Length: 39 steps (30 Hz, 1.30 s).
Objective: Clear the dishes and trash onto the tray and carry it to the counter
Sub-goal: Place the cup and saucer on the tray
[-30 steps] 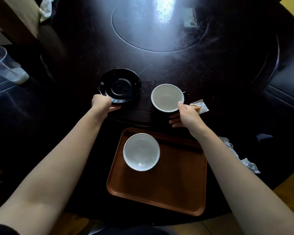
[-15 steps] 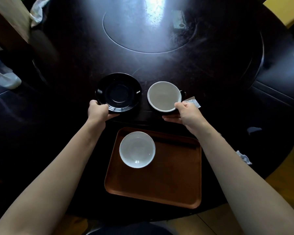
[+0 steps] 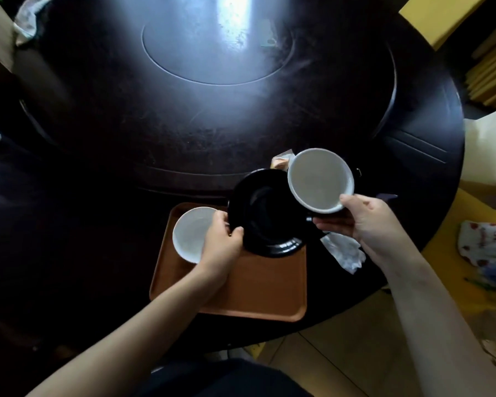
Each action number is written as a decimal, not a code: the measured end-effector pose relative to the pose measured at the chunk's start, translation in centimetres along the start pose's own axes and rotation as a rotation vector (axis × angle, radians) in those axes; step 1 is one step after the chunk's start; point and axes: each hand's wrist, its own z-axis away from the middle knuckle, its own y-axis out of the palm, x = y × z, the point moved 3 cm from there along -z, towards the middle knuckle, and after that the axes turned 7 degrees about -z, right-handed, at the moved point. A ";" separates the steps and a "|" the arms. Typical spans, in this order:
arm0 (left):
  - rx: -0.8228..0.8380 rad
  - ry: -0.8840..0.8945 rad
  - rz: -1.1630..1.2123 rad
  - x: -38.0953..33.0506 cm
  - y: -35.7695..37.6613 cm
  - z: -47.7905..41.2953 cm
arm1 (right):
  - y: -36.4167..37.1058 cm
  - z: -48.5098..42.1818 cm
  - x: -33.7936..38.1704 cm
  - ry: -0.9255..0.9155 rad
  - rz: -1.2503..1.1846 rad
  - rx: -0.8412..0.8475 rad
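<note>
**Black saucer and white-lined cup held over the tray**

Black and glossy, the saucer (image 3: pixel 265 222) is pinched at its nine o'clock rim by the left hand (image 3: pixel 222 247), tilted over the far right corner of the brown tray (image 3: pixel 258 293). The right hand (image 3: pixel 367 224) grips the cup (image 3: pixel 320 179) at its five o'clock edge, thumb on the rim; the cup is white inside, dark outside, and overlaps the saucer's two o'clock side. A white bowl (image 3: pixel 191 233) sits on the tray at the saucer's nine o'clock, partly hidden by the left hand. A crumpled white wrapper (image 3: pixel 344 252) lies on the dark round table (image 3: pixel 184 133) at the tray's three o'clock. An orange packet (image 3: pixel 281 161) shows at the cup's ten o'clock.
</note>
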 end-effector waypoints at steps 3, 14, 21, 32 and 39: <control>0.042 -0.025 -0.023 1.3 2.5 1.9 | -1.8 1.4 -1.4 0.027 -0.014 -0.026; 0.011 -0.277 -0.069 8.0 4.2 6.0 | -2.6 3.0 -7.6 0.175 -0.031 -0.003; -0.060 -0.295 -0.018 7.9 4.3 5.2 | -0.6 2.7 -10.2 0.216 0.017 0.067; -0.173 -0.400 0.165 7.5 5.8 3.7 | 1.7 1.7 -12.6 0.244 -0.014 0.035; -0.207 -0.446 0.220 7.3 5.9 2.7 | 2.0 1.0 -13.2 0.232 -0.042 0.025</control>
